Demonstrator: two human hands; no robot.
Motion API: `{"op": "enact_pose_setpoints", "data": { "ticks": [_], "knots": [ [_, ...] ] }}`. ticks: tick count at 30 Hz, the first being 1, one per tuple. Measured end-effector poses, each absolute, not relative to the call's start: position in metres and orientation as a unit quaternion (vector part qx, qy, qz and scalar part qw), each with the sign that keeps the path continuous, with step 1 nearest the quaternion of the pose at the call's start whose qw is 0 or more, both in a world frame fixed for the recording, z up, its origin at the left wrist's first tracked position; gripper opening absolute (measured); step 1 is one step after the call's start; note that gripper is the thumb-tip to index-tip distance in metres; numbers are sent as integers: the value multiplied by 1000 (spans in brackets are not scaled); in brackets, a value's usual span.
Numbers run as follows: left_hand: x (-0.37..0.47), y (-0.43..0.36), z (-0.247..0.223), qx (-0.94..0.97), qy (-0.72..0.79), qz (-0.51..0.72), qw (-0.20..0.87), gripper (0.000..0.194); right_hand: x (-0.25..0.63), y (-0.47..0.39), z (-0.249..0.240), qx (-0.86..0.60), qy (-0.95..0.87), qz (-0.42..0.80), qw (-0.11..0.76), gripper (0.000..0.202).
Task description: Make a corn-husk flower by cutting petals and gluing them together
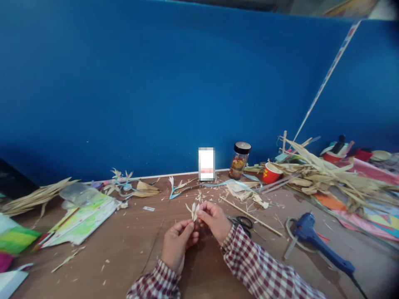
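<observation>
A small flower of pale dried corn husk (pixel 193 211) stands upright between my two hands, its petals fanning out at the top. My left hand (pixel 179 241) pinches its base between thumb and fingers. Thumb and forefinger of my right hand (pixel 215 220) are closed on a petal at its right side. Just behind my hands, husk shavings (pixel 202 195) litter the brown table. Black-handled scissors (pixel 245 224) lie partly hidden behind my right wrist.
At right lie a blue glue gun (pixel 321 243) and a thin stick (pixel 251 216). Behind stand a lidded jar (pixel 240 161), a red paper cup (pixel 272 172) and a heap of dried husks (pixel 321 174). Painted paper (pixel 84 220) is at left; a blue partition (pixel 156 91) closes the back.
</observation>
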State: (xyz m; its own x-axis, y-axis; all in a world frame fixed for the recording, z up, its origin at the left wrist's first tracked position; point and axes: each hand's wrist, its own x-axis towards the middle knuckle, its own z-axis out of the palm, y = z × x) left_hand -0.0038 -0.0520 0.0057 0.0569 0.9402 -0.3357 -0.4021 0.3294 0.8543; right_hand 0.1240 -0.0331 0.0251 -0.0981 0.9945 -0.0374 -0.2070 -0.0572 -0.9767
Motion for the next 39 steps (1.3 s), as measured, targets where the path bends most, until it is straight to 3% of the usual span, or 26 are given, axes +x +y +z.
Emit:
{"op": "enact_pose_setpoints", "data": {
  "ticks": [39],
  "knots": [
    [-3,-55,13,301,484,479,667,28,124,-30,19,-454,-493,532,518,18]
  ]
}}
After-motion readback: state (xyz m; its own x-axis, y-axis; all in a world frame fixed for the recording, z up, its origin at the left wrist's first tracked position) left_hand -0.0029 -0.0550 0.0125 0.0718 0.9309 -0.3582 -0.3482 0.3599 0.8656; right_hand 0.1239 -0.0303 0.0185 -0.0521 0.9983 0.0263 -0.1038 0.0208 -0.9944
